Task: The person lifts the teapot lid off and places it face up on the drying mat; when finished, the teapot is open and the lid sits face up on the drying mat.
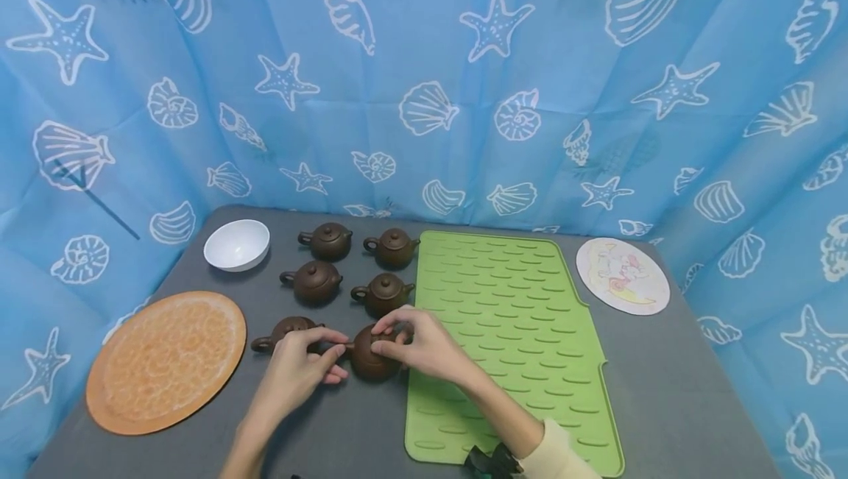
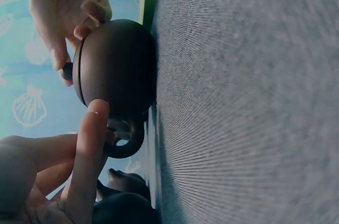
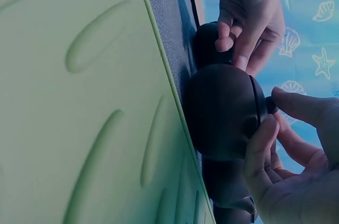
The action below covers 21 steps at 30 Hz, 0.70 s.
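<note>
A small brown clay teapot [image 1: 368, 366] stands on the grey table [image 1: 669, 405], just left of the green mat's edge. It is the nearest right one of several like teapots. My left hand [image 1: 336, 354] holds it with thumb and fingertips at the handle side, and in the left wrist view one finger [image 2: 91, 139] lies beside the looped handle [image 2: 127, 147]. My right hand [image 1: 392, 338] grips the top, its fingertips at the lid knob [image 3: 271, 105] and on the teapot's body [image 3: 220, 110]. The teapot's base rests on the table [image 2: 238, 102].
Other brown teapots [image 1: 383, 293] stand in two columns behind, and one [image 1: 285, 330] sits under my left hand. A white bowl [image 1: 236, 245] is at the back left, a round orange mat [image 1: 167, 361] at the left, a ribbed green mat [image 1: 510, 317] at the right and a picture coaster [image 1: 621, 275] beyond.
</note>
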Available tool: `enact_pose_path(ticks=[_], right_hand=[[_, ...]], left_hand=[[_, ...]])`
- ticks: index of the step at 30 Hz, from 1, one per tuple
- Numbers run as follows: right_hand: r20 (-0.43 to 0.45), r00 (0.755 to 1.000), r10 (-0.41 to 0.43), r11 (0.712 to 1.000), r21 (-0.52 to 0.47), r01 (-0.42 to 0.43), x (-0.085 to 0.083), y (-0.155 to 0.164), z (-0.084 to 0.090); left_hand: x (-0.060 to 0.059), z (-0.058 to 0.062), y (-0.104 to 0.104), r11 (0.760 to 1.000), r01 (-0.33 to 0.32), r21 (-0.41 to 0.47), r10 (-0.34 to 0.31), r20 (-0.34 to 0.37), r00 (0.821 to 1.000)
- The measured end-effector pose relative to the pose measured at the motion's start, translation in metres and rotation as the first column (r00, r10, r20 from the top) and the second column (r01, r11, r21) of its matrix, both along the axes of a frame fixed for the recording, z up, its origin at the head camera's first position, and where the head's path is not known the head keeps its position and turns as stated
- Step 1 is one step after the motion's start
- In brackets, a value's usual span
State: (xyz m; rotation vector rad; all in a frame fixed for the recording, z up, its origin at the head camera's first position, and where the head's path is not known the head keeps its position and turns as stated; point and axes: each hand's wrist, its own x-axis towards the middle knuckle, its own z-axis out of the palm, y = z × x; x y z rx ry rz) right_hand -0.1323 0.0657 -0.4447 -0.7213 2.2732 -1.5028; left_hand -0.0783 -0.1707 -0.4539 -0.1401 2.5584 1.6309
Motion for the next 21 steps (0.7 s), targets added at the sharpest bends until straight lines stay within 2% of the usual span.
enact_pose_path(ticks=[5, 10, 21], right_hand=[[-0.067, 0.998, -0.006, 0.999, 0.045, 0.009, -0.0019, -0.0036, -0.0028], [-0.097, 0.995, -0.006, 0.998, 0.056, 0.011, -0.0016, -0.003, -0.002], [-0.112, 0.994, -0.02, 0.999, -0.028, 0.017, 0.006, 0.0048, 0.0031]], left_hand=[[-0.0014, -0.0024, -0.0041, 0.999, 0.029, 0.025, -0.029, -0.005, 1.0], [-0.0029, -0.0026, -0.0052, 0.998, 0.045, 0.035, -0.044, -0.011, 0.999], [-0.002, -0.0024, -0.0055, 0.999, 0.035, 0.027, -0.035, -0.004, 0.999]])
